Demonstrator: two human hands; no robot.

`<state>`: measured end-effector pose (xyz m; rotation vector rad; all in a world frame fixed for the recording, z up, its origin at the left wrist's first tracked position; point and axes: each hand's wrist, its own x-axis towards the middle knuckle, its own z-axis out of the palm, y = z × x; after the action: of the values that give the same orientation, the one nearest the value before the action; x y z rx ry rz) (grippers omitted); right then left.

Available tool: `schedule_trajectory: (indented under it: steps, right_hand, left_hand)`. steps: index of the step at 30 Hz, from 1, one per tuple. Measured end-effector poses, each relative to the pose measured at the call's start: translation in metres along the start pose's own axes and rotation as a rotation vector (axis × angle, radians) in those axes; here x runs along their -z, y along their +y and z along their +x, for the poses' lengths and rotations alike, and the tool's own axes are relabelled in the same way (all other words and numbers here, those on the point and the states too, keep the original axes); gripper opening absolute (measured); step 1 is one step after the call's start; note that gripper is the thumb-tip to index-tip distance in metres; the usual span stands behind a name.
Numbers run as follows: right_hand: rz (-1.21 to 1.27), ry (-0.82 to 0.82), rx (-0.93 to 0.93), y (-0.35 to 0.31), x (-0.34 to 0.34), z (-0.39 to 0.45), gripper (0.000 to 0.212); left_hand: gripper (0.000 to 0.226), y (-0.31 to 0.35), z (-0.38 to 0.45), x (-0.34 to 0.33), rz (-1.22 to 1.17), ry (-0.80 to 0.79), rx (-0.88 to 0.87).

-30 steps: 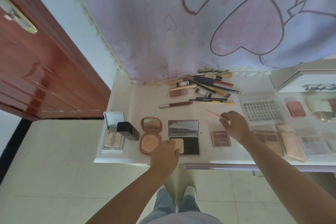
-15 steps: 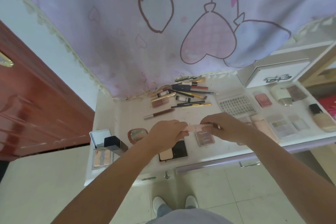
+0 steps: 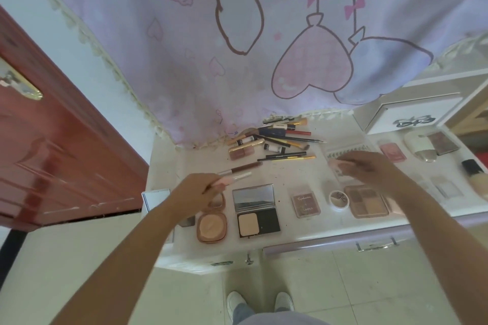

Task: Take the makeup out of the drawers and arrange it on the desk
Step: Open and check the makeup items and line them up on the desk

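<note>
Two hands over the makeup desk, each pinching a piece of a pink item.

The left hand (image 3: pixel 199 190), left of centre, pinches a pink tube (image 3: pixel 232 179) whose pale tip points right, just above the round powder compact (image 3: pixel 211 227). The right hand (image 3: pixel 369 169), right of centre and blurred, has its fingers curled round a small pink cap (image 3: pixel 339 165) above the lash tray (image 3: pixel 346 152). Between the hands on the desk (image 3: pixel 290 174) lie an open black compact (image 3: pixel 257 211), a small pink palette (image 3: pixel 305 204), a white jar (image 3: pixel 338 200) and a brown eyeshadow palette (image 3: pixel 365 204). A pile of brushes and pencils (image 3: pixel 277 140) sits toward the upper centre, below the pink curtain (image 3: pixel 237 34). A red door (image 3: pixel 52 153) fills the left of the frame.
</note>
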<state>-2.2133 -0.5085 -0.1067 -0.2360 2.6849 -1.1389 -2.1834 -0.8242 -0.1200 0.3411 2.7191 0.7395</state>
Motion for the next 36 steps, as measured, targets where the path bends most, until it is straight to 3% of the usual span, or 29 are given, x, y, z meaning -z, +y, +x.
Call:
schedule_trajectory:
  steps: [2, 6, 13, 17, 22, 30, 36]
  right_hand:
    - [-0.019, 0.015, -0.023, 0.004, 0.008, 0.001, 0.018]
    - [-0.115, -0.126, 0.085, -0.024, -0.019, 0.010, 0.024]
    - [-0.029, -0.221, 0.115, -0.039, -0.048, 0.018, 0.025]
    - [0.050, -0.276, 0.077, -0.043, -0.056, 0.020, 0.025]
    - [-0.032, -0.323, 0.072, -0.045, -0.069, 0.023, 0.027]
    - [-0.159, -0.454, 0.045, -0.044, -0.088, 0.027, 0.028]
    - [-0.086, -0.487, -0.005, -0.036, -0.096, 0.025, 0.021]
  left_hand:
    - [0.023, -0.012, -0.005, 0.008, -0.002, 0.011, 0.029]
    - [0.016, 0.007, 0.003, -0.004, -0.019, -0.022, -0.014]
    - [0.021, 0.013, 0.008, -0.016, -0.086, -0.054, -0.043]
    - [0.015, 0.010, 0.007, -0.018, -0.073, -0.069, -0.054]
    - [0.018, 0.006, 0.011, -0.026, -0.081, -0.105, -0.049]
    - [0.015, 0.003, 0.020, -0.040, -0.294, -0.138, 0.051]
    - [0.020, -0.002, 0.022, -0.055, -0.222, -0.116, 0.000]
